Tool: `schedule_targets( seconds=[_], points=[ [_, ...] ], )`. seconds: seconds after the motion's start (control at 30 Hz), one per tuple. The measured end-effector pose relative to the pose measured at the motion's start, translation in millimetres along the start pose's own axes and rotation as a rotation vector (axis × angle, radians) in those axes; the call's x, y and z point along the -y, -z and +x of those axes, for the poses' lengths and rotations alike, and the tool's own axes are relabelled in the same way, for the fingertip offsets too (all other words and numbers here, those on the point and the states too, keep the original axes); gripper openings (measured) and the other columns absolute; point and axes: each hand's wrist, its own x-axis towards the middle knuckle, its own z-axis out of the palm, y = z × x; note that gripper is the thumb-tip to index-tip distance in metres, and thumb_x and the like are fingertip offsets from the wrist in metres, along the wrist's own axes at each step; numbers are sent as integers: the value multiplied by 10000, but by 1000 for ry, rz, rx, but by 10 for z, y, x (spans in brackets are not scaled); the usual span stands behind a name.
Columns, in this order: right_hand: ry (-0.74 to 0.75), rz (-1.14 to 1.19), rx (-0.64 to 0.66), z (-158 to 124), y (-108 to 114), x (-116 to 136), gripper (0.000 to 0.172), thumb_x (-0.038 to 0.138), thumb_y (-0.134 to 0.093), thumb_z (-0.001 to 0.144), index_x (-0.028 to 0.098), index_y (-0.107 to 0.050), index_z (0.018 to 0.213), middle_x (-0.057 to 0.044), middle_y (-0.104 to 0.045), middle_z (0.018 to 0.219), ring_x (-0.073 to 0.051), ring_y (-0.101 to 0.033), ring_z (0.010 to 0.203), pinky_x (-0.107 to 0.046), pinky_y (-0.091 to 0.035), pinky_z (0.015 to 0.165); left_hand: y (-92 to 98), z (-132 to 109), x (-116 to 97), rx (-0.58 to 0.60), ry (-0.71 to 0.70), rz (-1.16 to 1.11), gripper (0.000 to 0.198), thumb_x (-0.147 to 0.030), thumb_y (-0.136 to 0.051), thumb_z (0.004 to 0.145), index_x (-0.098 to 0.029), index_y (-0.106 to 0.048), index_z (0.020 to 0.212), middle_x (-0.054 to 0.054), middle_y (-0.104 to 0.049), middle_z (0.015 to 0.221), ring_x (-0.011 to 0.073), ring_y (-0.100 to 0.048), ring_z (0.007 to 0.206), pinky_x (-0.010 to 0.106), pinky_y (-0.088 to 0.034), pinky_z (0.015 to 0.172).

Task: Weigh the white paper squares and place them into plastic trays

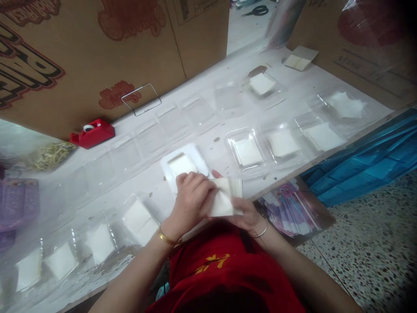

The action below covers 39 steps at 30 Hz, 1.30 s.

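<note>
A thick stack of cream square sheets (222, 198) is held close in front of my red top. My right hand (246, 213) grips the stack from its right side, with the thumb on top. Over its left edge curl the fingers of my left hand (195, 193), closed against the sheets; the fingertips are partly hidden. Just beyond my left hand lies a small white device like a scale (202, 160), with more cream squares (181, 164) on it. Clear plastic trays (230, 138) with cream stacks stand to the right, and a similar filled tray (140, 219) is at the left.
Rows of clear trays (172, 119) line the white table (153, 176). A red tape dispenser (94, 134) and a bent wire frame (142, 100) are by the large cardboard box (74, 56). Printed purple packs (289, 208) and blue plastic (365, 161) lie below the table's right edge.
</note>
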Motion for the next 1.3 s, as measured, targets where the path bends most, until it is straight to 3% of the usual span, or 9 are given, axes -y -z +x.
schedule_targets(
  seconds=[0.3, 0.5, 0.63, 0.77, 0.87, 0.93, 1.0, 1.13, 1.3],
  points=[
    [-51, 6, 25, 55, 61, -71, 757, 361, -752, 687, 257, -491, 1390, -80, -706, 1142, -299, -710, 901, -486, -585, 797, 110, -27, 134, 117, 34, 23, 113, -162, -467, 942, -196, -507, 842, 23, -569, 770, 191, -480, 765, 392, -316, 775],
    [-58, 17, 38, 26, 117, -66, 787, 365, -731, 747, 282, -397, 1455, -76, -666, 1246, -299, -727, 902, -436, -570, 778, 347, 72, 707, 36, 108, 301, 144, -200, -457, 952, -203, -513, 820, 36, -569, 771, 210, -468, 765, 406, -299, 786],
    [-59, 10, 82, 6, 120, -16, 860, 383, -730, 752, 240, -327, 1499, -113, -693, 1183, -308, -720, 917, -444, -550, 802, 242, 119, 1086, 111, 95, 438, 182, -211, -441, 959, -196, -546, 810, 58, -584, 791, 230, -468, 785, 417, -298, 813],
    [-70, 8, 84, 4, 123, 21, 936, 411, -760, 716, 253, -294, 1513, -124, -691, 1182, -309, -715, 900, -444, -544, 790, 95, 83, 1209, 182, 133, 420, 143, -217, -470, 947, -191, -585, 866, 70, -609, 847, 242, -503, 833, 419, -303, 841],
    [-36, -11, 74, -14, 163, 52, 950, 428, -749, 711, 264, -277, 1519, -113, -691, 1159, -308, -703, 876, -463, -540, 776, 138, 30, 1146, 62, 191, 363, 99, -247, -522, 937, -190, -592, 977, 66, -633, 916, 233, -543, 870, 405, -309, 837],
    [-2, -39, 54, -45, 202, 93, 962, 432, -735, 712, 269, -251, 1527, -110, -683, 1161, -304, -695, 868, -463, -535, 767, 221, -27, 1047, -56, 222, 311, 75, -242, -537, 938, -191, -588, 959, 43, -638, 886, 208, -565, 844, 387, -314, 823],
    [25, -66, 31, -89, 242, 152, 1002, 435, -735, 701, 290, -205, 1538, -104, -678, 1164, -298, -691, 852, -457, -535, 744, 295, -120, 909, -103, 227, 244, 60, -212, -538, 941, -190, -580, 905, 19, -635, 826, 184, -570, 804, 368, -322, 803],
    [62, -90, -27, -185, 301, 265, 1081, 457, -774, 655, 320, -168, 1540, -103, -692, 1149, -295, -685, 813, -459, -536, 706, 277, -409, 576, 43, 165, 122, 73, -154, -530, 934, -187, -589, 963, 28, -637, 834, 181, -549, 799, 342, -338, 756],
    [83, -59, -44, -259, 340, 290, 950, 404, -756, 693, 301, -277, 1508, -104, -690, 1147, -278, -691, 820, -435, -542, 720, 33, -654, 150, 189, 71, 92, 369, -49, -453, 895, -163, -539, 1235, 92, -627, 991, 206, -518, 863, 335, -342, 735]
  ],
)
